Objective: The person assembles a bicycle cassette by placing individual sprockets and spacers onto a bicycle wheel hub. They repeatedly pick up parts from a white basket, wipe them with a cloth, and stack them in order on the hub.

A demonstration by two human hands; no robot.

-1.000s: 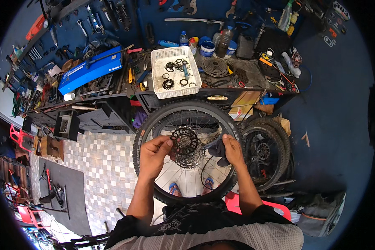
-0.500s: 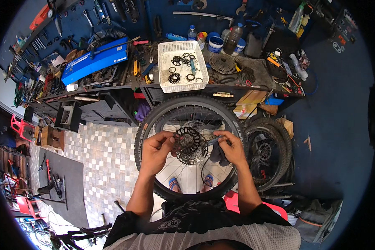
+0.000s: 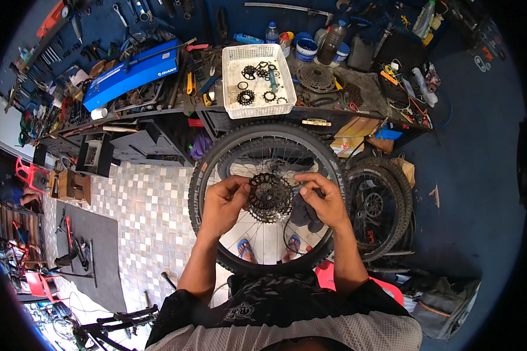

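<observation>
My left hand (image 3: 224, 202) pinches the left edge of a black toothed sprocket (image 3: 255, 185) between thumb and fingers. The sprocket lies over the hub and larger cassette sprockets (image 3: 269, 215) of a bicycle wheel (image 3: 202, 169) in front of me; whether it touches them, I cannot tell. Just right of the cassette is my right hand (image 3: 324, 202), its index finger reaching toward the sprocket's right side. A dark grey cloth (image 3: 306, 214) hangs from that hand, apparently gripped by its curled fingers. Part of the sprocket is hard to separate from the cassette behind it.
Beyond the wheel, a workbench holds a white basket (image 3: 231, 109) with several small sprockets and parts. A large cassette (image 3: 317, 78) lies right of it, a blue box (image 3: 132, 76) left. More wheels (image 3: 372, 205) lean at the right. A red stool (image 3: 386, 286) is behind me.
My left hand has shifted slightly right with the sprocket, which sits a little higher in view. The right hand has come up, its index finger more stretched. The view has shifted slightly.
</observation>
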